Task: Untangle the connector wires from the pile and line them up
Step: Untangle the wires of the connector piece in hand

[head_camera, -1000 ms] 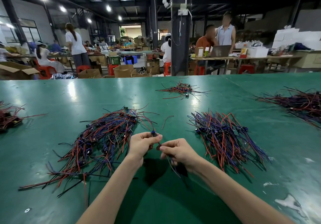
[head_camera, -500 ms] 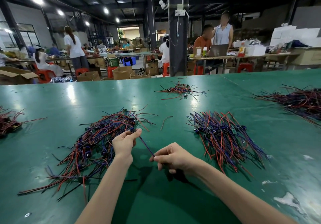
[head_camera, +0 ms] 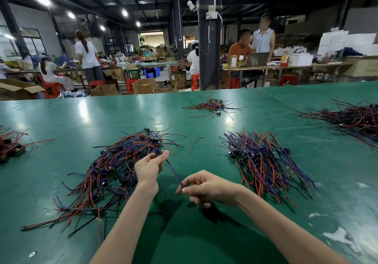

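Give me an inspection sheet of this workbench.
Surface: glossy green table top, white scuffs near right.
Job's things: tangled pile of red, blue and black connector wires on the left; lined-up bundle of wires on the right.
Clutter: one loose reddish wire between them; more wire heaps further out.
Hands: left hand pinches the connector end, right hand pinches the tail.
Cables: one thin blue connector wire stretched between hands.
Surroundings: people at other tables, cardboard boxes, dark pillar.

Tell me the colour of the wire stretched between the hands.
The wire is blue-purple; head view.
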